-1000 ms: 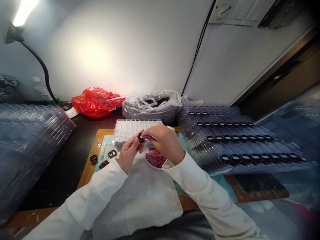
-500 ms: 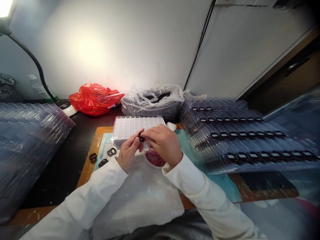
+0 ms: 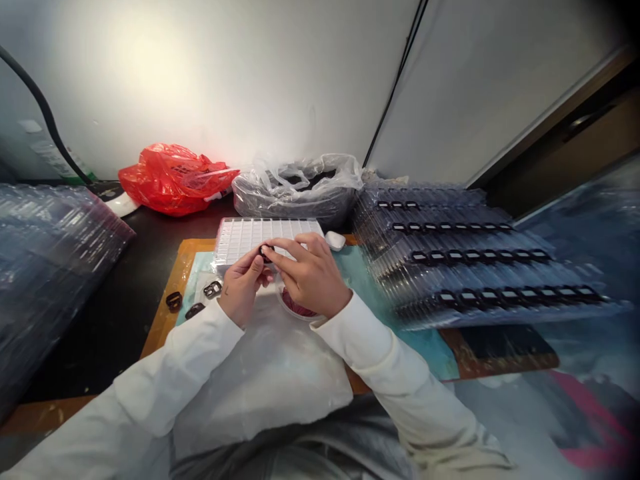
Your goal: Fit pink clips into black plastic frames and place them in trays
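Observation:
Between thumb and fingers, my left hand (image 3: 243,283) holds a small black part (image 3: 267,253). The fingertips of my right hand (image 3: 310,273) press on that same part from the right. Under my right hand is a round clear dish of red pieces (image 3: 295,304), partly hidden. A white gridded tray (image 3: 250,239) lies just behind both hands. Left of my left hand sit a black frame piece (image 3: 213,289) on a clear bag, a dark piece (image 3: 195,310) and another black piece (image 3: 174,301) on the board's edge.
Stacked clear trays (image 3: 470,267) holding rows of black parts stand at the right. More clear trays (image 3: 55,247) are at the left. Behind are a red bag (image 3: 175,180), a clear bag of dark items (image 3: 300,197) and a small white box (image 3: 335,241).
The whole view has shifted, so things appear further left and higher. My right hand's fingers have spread more across the black part, which is still in my left hand.

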`<state>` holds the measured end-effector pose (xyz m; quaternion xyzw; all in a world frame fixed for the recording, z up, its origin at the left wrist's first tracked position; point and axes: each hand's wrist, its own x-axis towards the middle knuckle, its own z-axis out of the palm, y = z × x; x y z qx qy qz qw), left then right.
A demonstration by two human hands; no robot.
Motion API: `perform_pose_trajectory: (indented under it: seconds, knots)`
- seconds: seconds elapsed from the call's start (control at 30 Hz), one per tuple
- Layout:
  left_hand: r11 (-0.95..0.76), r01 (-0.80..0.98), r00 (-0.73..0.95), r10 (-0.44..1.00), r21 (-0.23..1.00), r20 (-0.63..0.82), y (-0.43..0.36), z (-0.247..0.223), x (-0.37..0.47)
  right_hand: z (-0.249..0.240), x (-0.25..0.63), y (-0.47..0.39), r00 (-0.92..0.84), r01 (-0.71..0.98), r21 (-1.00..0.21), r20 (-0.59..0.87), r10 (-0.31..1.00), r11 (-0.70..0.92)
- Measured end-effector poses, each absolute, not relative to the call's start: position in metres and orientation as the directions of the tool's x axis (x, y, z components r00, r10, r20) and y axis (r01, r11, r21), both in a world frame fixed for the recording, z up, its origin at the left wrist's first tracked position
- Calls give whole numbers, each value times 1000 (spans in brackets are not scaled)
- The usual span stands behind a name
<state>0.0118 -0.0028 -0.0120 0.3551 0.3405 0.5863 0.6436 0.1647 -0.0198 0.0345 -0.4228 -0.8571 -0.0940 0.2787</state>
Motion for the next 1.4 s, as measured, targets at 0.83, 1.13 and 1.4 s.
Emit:
perform_pose_trajectory:
  seconds: [0.83,1.13,1.4]
  knots:
    - [0,-430,55,998,903,26,1,-11,9,26,172,-18,-487,873,-17,-58,871,487]
    - [13,-420,60,998,907,13,-1,-8,9,30,178,-16,-464,885,-80,-48,885,459]
    - [20,-410,65,998,912,8,-2,-4,10,36,185,-15,-471,870,-181,-26,882,459]
